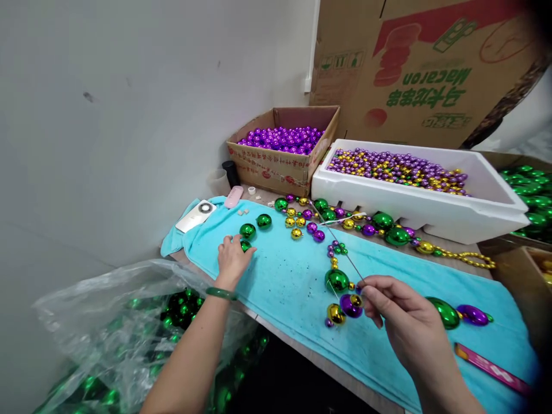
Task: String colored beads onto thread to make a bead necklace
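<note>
My left hand (233, 261), with a green bangle (221, 294) at the wrist, has its fingers curled round a shiny green ball (245, 246) on the turquoise towel (276, 270). Two more green balls (248, 231) lie just beyond it. In my right hand (394, 313), thumb and fingers pinch a long thin needle (345, 253) that slants up to the left. Close to those fingertips is a strand of beads, with a large green ball (337, 280), a purple ball (351, 306) and a gold ball (336, 314). The bead ends beneath my fingers are hidden.
Behind the towel stand a carton (271, 164) of purple beads and a white foam box (414, 201) of mixed small beads. A finished-looking bead string (383, 221) runs along the foam box. A plastic bag (129, 322) of green balls hangs at lower left. A pink-and-orange packet (491, 368) lies right.
</note>
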Demonstrator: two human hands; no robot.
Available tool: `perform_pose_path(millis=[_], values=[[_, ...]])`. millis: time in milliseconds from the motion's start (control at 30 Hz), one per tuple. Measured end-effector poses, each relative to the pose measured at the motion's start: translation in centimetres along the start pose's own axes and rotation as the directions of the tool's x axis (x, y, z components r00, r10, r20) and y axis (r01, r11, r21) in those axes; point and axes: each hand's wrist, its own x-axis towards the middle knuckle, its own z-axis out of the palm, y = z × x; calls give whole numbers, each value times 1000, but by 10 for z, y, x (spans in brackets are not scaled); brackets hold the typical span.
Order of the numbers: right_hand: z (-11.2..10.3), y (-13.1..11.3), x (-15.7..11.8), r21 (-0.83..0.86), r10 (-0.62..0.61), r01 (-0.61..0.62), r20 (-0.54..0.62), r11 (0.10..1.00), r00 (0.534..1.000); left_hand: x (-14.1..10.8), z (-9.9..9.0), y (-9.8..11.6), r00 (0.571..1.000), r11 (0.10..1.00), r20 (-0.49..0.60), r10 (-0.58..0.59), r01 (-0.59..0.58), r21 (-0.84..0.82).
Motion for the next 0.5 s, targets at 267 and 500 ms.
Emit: perform_pose_path(millis=[267, 500], values=[[0, -47, -7, 102, -154, 163, -91, 981, 984, -21, -22, 32, 964, 916, 165, 209, -134, -378], [-2, -84, 16, 84, -252, 256, -59, 963, 966, -77, -23, 93, 256, 602, 575, 777, -34, -798]])
